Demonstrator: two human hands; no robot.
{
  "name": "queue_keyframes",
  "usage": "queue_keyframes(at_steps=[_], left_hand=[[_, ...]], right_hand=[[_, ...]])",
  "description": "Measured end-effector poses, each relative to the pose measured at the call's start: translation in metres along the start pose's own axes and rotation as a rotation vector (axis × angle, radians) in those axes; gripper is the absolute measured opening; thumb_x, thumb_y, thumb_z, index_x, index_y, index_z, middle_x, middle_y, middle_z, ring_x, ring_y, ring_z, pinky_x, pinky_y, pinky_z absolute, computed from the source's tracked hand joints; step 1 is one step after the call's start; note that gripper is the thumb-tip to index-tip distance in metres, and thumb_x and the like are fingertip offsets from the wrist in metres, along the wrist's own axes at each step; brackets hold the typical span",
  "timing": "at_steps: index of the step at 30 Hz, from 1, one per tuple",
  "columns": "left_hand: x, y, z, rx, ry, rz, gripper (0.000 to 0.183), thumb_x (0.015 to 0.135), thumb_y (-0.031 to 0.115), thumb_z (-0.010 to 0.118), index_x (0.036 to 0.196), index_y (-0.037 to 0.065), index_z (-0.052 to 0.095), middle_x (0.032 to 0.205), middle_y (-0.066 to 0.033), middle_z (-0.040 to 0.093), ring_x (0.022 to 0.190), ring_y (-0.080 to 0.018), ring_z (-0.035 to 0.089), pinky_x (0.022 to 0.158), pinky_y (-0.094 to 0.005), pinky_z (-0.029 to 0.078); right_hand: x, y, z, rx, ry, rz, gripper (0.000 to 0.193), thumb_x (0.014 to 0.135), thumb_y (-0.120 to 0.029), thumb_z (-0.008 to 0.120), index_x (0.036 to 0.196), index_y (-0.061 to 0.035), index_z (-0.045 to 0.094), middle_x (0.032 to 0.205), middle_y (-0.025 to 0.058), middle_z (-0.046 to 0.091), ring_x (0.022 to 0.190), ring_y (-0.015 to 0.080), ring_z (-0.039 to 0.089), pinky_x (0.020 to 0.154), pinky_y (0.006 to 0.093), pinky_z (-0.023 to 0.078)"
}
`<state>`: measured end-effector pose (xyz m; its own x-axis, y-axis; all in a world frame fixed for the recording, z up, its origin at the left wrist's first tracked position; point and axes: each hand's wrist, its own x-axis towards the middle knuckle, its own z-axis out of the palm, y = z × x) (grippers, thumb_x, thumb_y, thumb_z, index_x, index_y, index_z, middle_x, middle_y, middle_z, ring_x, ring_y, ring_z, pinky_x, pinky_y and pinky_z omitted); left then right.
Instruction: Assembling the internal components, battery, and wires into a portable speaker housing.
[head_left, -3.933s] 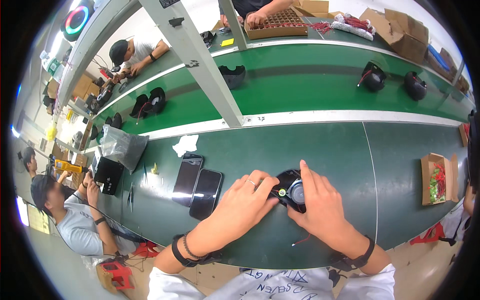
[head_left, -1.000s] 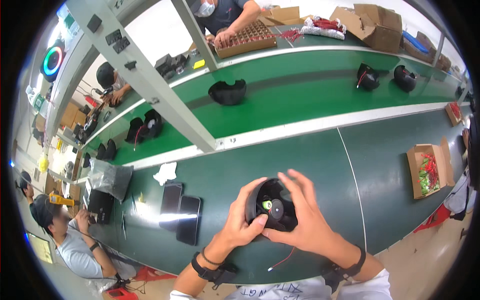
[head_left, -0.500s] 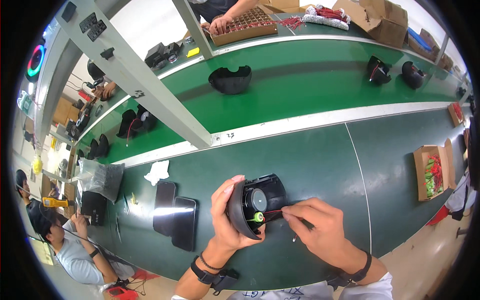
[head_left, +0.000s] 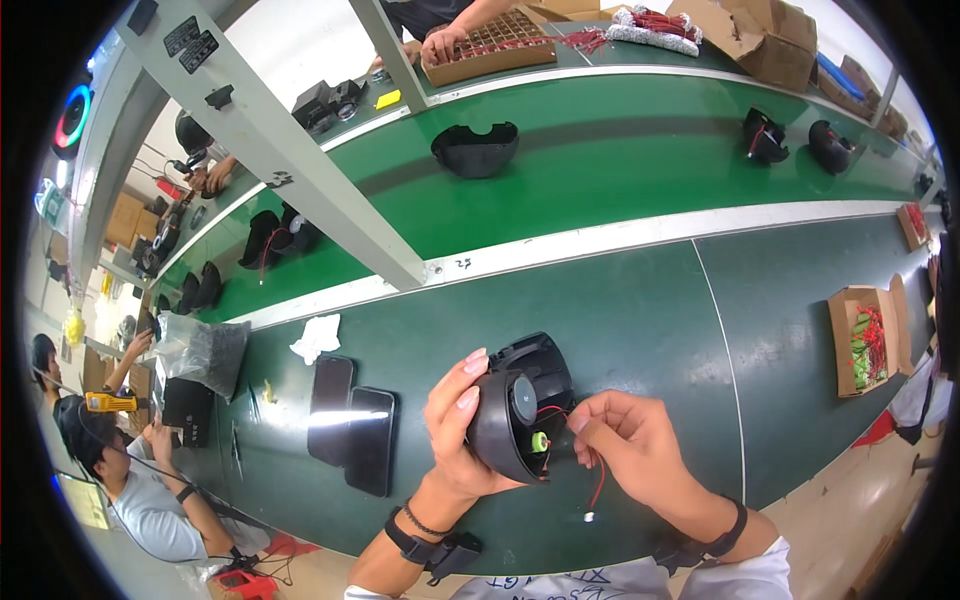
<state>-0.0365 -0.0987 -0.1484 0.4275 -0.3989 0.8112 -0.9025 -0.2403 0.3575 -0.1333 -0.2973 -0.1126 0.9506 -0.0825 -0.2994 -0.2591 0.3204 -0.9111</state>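
Note:
My left hand (head_left: 452, 425) is closed around a black rounded plastic housing (head_left: 493, 430) from its left side, its open side turned up and to the right. Inside sit a round dark speaker (head_left: 523, 398) and, below it, a green battery-like cylinder (head_left: 540, 441). A red wire (head_left: 599, 484) leads out of the housing. Between thumb and fingers, my right hand (head_left: 635, 440) pinches this wire just right of the housing. The wire's loose end hangs below the fingers with a small white connector (head_left: 589, 517).
Two dark phone-like slabs (head_left: 368, 440) and a white tissue (head_left: 316, 338) lie to the left. Black housing parts (head_left: 475, 152) stand on the green conveyor belt (head_left: 620, 150) behind a metal rail. A carton of red and green parts (head_left: 860, 340) stands right. Co-workers sit left and across.
The housing has tilted in my left hand. My right hand has shifted slightly, and more wire and the connector now hang below it. On the belt, the housing parts have moved right.

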Motion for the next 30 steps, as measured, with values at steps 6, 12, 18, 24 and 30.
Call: queue_keyframes(at_steps=[6,12,18,24,30], left_hand=[[-0.002,0.001,0.003,-0.06,0.142,0.051,0.1,0.083,0.05,0.089,0.151,0.001,0.034,0.143,-0.0305,0.05,0.124,-0.0436,0.062,0.103,-0.0543,0.058],[0.002,0.003,0.013,-0.023,0.243,-0.177,0.094,0.09,0.036,0.08,0.156,-0.003,0.026,0.148,-0.0305,0.046,0.131,-0.0429,0.056,0.112,-0.0525,0.049],[-0.001,0.033,0.035,-0.474,0.544,-0.891,0.058,0.109,0.027,0.058,0.155,-0.001,0.037,0.146,-0.0159,0.05,0.128,-0.0239,0.055,0.112,-0.0394,0.045],[-0.003,0.035,0.032,-1.052,0.634,-1.281,0.044,0.114,0.035,0.051,0.146,0.004,0.049,0.133,-0.0085,0.061,0.116,-0.0183,0.062,0.1,-0.0357,0.053],[-0.012,-0.008,0.008,-1.129,0.692,-1.177,0.045,0.113,0.04,0.05,0.136,0.003,0.056,0.124,-0.0126,0.067,0.109,-0.0236,0.07,0.096,-0.0421,0.058]], right_hand=[[-0.004,0.0,0.003,0.13,-0.054,0.064,0.014,0.102,-0.01,0.071,0.102,0.004,0.071,0.078,0.0033,0.069,0.068,0.009,0.064,0.063,0.0241,0.051],[-0.011,0.012,0.02,-0.549,0.163,-0.548,0.014,0.092,-0.004,0.08,0.1,0.0036,0.07,0.078,0.0098,0.073,0.065,0.0175,0.07,0.059,0.0322,0.056],[0.003,0.022,0.038,-1.044,0.139,-0.976,0.01,0.092,-0.004,0.076,0.099,-0.0018,0.068,0.08,0.0091,0.069,0.07,0.0254,0.068,0.061,0.0374,0.057],[0.008,0.04,0.054,-1.071,-0.033,-0.92,0.025,0.085,-0.001,0.073,0.11,-0.0026,0.069,0.096,0.0112,0.071,0.085,0.0308,0.071,0.072,0.0402,0.059],[0.014,0.009,0.072,-0.867,-0.272,-0.788,0.029,0.093,-0.007,0.074,0.121,-0.0022,0.071,0.105,0.0128,0.076,0.091,0.0317,0.075,0.083,0.0395,0.061]])
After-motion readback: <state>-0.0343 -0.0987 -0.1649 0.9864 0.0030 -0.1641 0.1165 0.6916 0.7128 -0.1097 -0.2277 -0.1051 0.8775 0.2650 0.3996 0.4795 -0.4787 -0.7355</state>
